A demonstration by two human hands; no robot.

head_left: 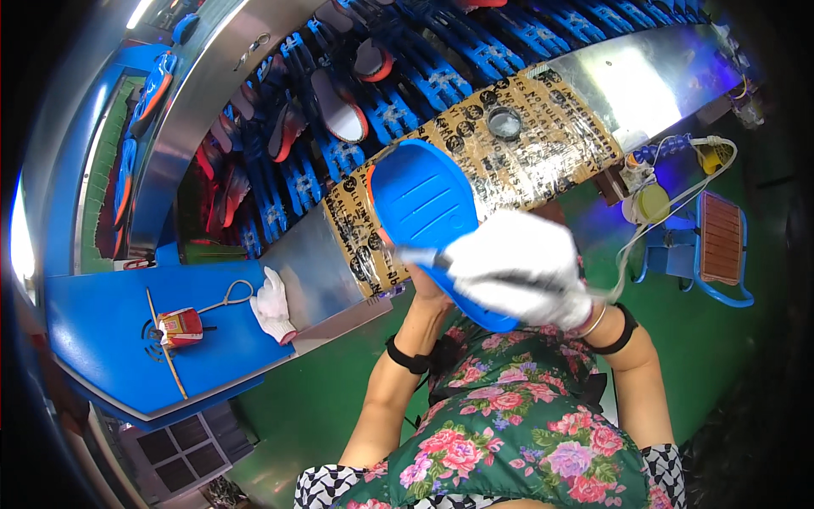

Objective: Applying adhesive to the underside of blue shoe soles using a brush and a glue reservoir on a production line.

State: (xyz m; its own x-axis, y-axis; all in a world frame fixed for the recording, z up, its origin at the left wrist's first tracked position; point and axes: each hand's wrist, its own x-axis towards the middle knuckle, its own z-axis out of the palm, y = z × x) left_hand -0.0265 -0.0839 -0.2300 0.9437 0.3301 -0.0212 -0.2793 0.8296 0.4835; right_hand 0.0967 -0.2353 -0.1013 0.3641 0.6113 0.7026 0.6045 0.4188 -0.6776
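A bright blue shoe sole (pixel 424 195) with a thin orange edge is held up over the taped bench. My bare left hand (pixel 430 287) grips it from beneath, fingers mostly hidden behind it. My right hand (pixel 521 267), in a white knitted glove, is closed round a slim dark tool (pixel 415 254) with a greyish tip. That tip lies across the sole's left edge; motion blur hides its exact kind and whether it touches. The glove covers the lower part of the sole, whose blue end shows again below.
Shoe soles and uppers (pixel 339 110) stand on a rack of blue holders behind the bench. A small round dish (pixel 504 124) sits on the taped cardboard (pixel 551 161). Leftward, a spare white glove (pixel 272 307) and a red box (pixel 181 327) lie on the blue panel. A stool (pixel 721 237) stands right, near a pale hose (pixel 623 259).
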